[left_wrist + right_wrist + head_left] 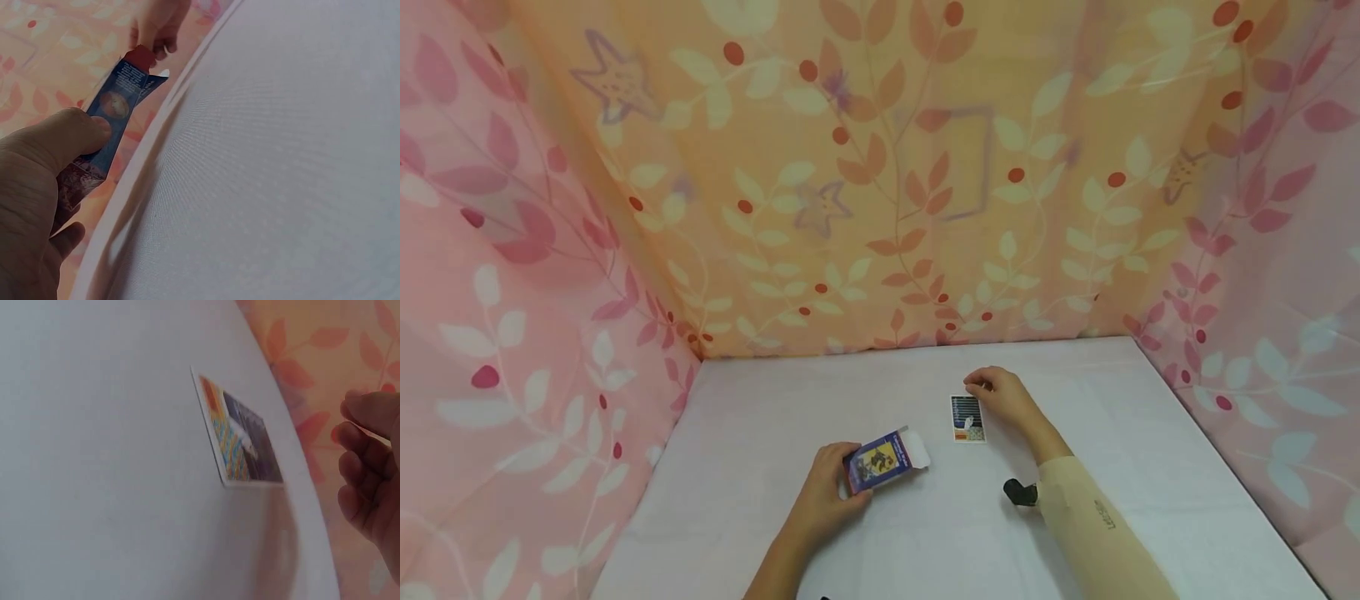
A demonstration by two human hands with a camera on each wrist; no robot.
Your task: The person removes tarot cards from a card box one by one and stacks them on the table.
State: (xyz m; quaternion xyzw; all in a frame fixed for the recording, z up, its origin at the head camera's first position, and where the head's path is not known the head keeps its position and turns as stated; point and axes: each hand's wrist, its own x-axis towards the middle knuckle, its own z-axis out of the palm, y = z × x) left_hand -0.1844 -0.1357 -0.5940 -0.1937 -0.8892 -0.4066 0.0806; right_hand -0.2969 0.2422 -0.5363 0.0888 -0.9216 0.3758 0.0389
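My left hand (826,498) grips a small blue card box (878,463) with a yellow picture on its front, the thumb on its narrow side in the left wrist view. A white end flap of the box stands open toward the right. A picture card (967,420) with a white border lies flat on the table, to the right of the box. Just beyond the card's far edge is my right hand (1004,400). In the right wrist view its fingers (351,467) are loosely bent, apart from the card (240,437), and nothing shows between them.
A white cloth covers the table (737,433). Floral curtains (880,192) hang behind it and on both sides. A black object (1019,492) sticks out beside the right sleeve (1086,517).
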